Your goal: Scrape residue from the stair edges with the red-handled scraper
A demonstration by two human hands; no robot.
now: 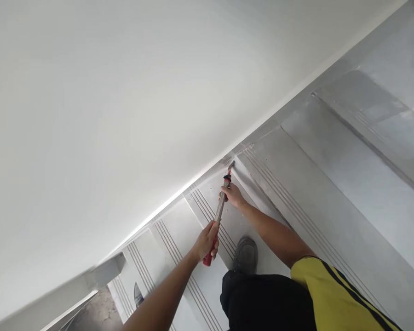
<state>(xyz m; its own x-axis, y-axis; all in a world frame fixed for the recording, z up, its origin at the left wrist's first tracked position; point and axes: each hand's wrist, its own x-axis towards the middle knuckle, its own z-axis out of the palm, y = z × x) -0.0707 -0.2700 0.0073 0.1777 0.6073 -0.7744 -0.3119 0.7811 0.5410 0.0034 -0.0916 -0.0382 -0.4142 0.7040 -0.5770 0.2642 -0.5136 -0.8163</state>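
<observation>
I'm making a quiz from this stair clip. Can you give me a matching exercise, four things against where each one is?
Things:
1. left hand
2. right hand
3. tool tip
4. shoe

Places:
A. flat on a stair tread
B. on the red handle end
C. at the corner where the step meets the white wall
D. on the metal shaft, near the tip

Pairs: 1-B, 2-D, 3-C, 4-A

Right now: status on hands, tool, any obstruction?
Left hand shut on scraper's red grip. Right hand shut on its metal shaft. Scraper tip at the wall-stair joint. Shoe on the tread below; nothing blocking.
</observation>
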